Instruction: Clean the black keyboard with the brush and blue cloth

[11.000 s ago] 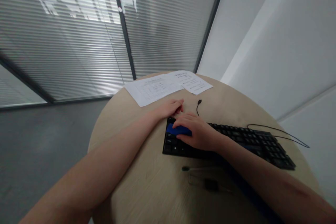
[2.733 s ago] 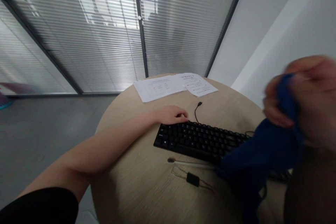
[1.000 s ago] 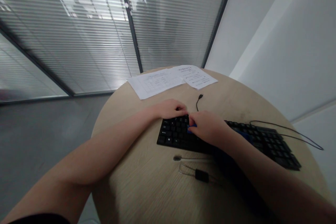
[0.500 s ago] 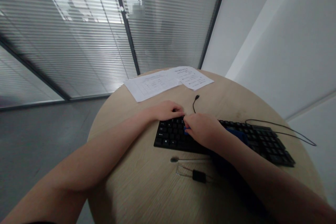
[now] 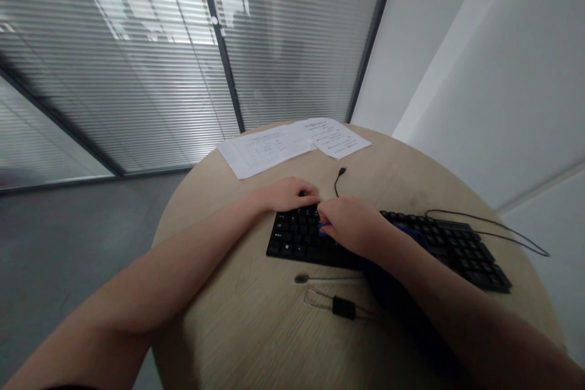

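A black keyboard [image 5: 284, 236] lies across the round wooden table. My left hand [image 5: 291, 194] rests at its far left edge, fingers curled over the edge and thumb along the top keys. Over the keys left of the middle, my right hand [image 5: 351, 224] is closed on a blue cloth [image 5: 415, 234]. A bit of the cloth shows at the fingertips; more of it spreads beneath the wrist and forearm, in shadow. My right arm hides the middle of the keyboard.
Nearer me lie a small brush [image 5: 301, 279] with a thin handle and a wire keycap puller [image 5: 343, 308] with a black grip. Beyond the keyboard are a USB plug [image 5: 342, 171] and printed papers [image 5: 269, 151]. A black cable [image 5: 498, 219] loops at the right.
The view has shifted very slightly. Both hands stay nearly in place on the keyboard, and the cloth remains in my right hand.
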Demonstrator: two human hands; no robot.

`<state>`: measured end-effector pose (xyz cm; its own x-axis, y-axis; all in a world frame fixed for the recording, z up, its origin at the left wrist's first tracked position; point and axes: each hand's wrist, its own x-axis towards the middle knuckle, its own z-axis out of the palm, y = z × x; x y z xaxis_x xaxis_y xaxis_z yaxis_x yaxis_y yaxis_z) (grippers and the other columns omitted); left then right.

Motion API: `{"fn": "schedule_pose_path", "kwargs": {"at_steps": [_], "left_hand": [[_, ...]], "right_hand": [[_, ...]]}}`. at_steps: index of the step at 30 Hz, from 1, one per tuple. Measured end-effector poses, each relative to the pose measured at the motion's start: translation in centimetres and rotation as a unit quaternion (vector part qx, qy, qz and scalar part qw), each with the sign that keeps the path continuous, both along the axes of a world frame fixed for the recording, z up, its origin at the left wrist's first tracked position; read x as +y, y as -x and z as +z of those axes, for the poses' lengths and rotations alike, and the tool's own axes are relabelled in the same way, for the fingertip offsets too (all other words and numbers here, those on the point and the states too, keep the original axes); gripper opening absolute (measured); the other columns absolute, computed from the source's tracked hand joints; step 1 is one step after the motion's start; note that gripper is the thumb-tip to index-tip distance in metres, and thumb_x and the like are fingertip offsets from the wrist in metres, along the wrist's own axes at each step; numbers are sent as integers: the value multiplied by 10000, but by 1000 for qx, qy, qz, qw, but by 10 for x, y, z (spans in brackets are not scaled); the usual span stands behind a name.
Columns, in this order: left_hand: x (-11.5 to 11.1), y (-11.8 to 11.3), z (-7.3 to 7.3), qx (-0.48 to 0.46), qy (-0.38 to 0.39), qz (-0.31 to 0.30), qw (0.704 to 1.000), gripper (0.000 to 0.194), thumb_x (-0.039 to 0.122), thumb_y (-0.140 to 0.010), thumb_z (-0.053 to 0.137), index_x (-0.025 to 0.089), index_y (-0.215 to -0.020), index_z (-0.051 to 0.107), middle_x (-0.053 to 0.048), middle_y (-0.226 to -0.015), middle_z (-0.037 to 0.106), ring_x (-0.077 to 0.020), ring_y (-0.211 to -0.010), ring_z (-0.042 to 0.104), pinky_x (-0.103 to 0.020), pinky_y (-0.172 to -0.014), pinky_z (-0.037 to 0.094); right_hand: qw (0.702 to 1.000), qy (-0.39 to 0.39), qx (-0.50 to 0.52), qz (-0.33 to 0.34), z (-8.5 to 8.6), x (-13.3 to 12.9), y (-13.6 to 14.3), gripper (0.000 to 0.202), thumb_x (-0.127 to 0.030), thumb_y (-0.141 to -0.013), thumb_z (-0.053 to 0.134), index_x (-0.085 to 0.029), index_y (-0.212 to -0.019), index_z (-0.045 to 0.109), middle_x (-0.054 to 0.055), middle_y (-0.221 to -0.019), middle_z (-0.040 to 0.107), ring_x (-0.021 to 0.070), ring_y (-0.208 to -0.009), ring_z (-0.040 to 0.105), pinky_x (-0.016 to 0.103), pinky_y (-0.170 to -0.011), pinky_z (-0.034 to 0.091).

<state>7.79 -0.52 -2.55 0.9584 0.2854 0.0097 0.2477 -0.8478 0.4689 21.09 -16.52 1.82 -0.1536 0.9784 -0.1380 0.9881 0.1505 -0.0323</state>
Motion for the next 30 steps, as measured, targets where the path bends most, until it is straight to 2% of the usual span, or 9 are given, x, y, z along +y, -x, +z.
{"fn": "schedule_pose_path", "kwargs": {"at_steps": [3,10,14,18,26,30], "left_hand": [[1,0,-1,-4,3,-2,1000,363,451,-935,455,188,-833,684,-7,-734,645,-135,-680,534,-266,-631,359],[1,0,-2,-15,15,-12,1000,364,447,-936,453,191,-827,688,-11,-735,648,-134,-678,537,-274,-652,371],[1,-1,-2,-4,11,-2,1000,364,456,-930,457,196,-861,702,-16,-759,662,-142,-693,543,-280,-660,375],[2,-1,-3,-7,4,0,1000,362,461,-925,458,206,-874,709,-14,-765,670,-140,-686,541,-283,-669,377],[1,-1,-2,-9,-4,3,1000,369,468,-927,459,200,-811,684,1,-715,644,-137,-662,534,-273,-632,363],[1,-1,-2,-9,-8,-2,1000,360,451,-932,458,197,-801,677,4,-706,631,-131,-657,528,-267,-620,350]], "right_hand": [[1000,4,25,-3,4,3,-9,101,-301,-867,647,-206,-900,652,53,-930,708,212,-866,647,291,-682,407],[996,29,80,6,24,-2,-41,83,-279,-788,706,-205,-812,678,27,-836,696,178,-794,608,270,-634,364],[994,62,84,35,15,-1,-36,72,-266,-770,709,-207,-801,682,23,-834,697,175,-787,605,266,-626,359],[996,53,65,27,4,1,-26,73,-261,-771,703,-208,-816,681,31,-844,702,191,-807,611,272,-626,357],[996,55,68,16,4,4,-28,90,-286,-796,702,-212,-843,682,33,-894,712,195,-854,633,269,-665,389],[998,31,47,-3,2,5,-27,78,-279,-806,682,-206,-831,671,41,-880,709,203,-833,634,275,-644,383]]}}
